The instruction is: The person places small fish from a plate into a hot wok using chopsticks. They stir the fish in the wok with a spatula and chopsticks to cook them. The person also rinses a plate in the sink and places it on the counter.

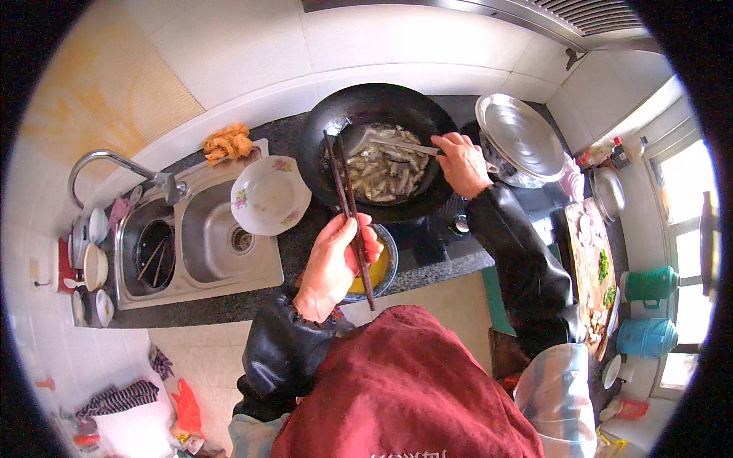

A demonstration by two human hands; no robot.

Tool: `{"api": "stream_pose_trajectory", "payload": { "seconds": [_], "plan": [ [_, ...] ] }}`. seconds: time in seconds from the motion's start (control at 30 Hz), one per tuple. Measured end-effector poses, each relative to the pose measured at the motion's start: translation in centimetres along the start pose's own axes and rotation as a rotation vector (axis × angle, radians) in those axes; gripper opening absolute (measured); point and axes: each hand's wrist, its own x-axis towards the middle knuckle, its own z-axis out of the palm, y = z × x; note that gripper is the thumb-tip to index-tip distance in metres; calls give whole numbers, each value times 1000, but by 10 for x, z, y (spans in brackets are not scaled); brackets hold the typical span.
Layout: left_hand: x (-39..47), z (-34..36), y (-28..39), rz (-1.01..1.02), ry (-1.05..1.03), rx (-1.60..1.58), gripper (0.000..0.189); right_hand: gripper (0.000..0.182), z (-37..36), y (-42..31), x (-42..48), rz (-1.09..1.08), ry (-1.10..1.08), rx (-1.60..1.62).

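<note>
Small fish (385,174) lie in bubbling liquid in a black wok (366,103). My right hand (462,163) grips the handle of a metal spatula (405,146), whose blade reaches in among the fish. In my left hand (338,260) is a pair of dark wooden chopsticks (347,189); their far tips hang over the wok's left side. Partly hidden behind that hand, a bowl of yellow liquid (385,260) stands at the counter's front edge. A white floral plate (271,196) rests to the left of the wok, overlapping the sink's edge.
Left of the wok is a double steel sink (209,229) with a curved faucet (114,157); an orange cloth (227,143) lies behind it. At right are a metal lid (518,137) and a cutting board (592,263) with chopped food. A range hood (550,17) hangs above.
</note>
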Motion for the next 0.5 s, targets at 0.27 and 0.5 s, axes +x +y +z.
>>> {"api": "stream_pose_trajectory", "payload": {
  "seconds": [0.27, 0.5],
  "plan": [
    [23, 15, -10, 63, -45, -258, 18, 66, -48, -87, -70, -264, 6, 520],
    [32, 8, -28, -8, -128, -245, 18, 69, -33, -115, -85, -232, 97, 581]
  ]
}}
